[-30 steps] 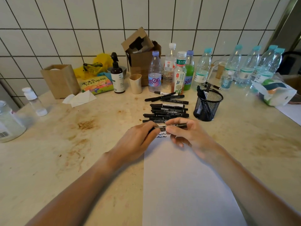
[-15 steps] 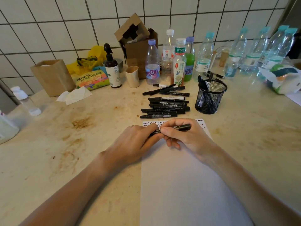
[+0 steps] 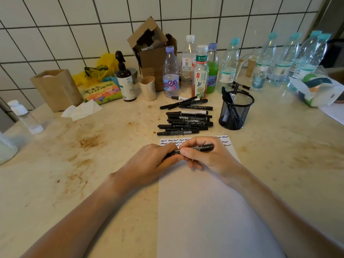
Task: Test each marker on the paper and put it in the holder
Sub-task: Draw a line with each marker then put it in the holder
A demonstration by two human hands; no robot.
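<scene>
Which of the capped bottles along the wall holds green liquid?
The purple-capped bottle behind the tea bottle, left of the mesh holder. Its lower half is bright green; the others look clear or nearly empty.

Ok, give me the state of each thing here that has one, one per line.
Marker: held level by both hands.
Left hand: gripping its left end.
Right hand: gripping its middle.
Paper: flat, squiggles along far edge.
Holder: upright, markers inside.
Marker pile: lying loose.

"东方树叶" on green-capped bottle (image 3: pixel 200 71)
</scene>
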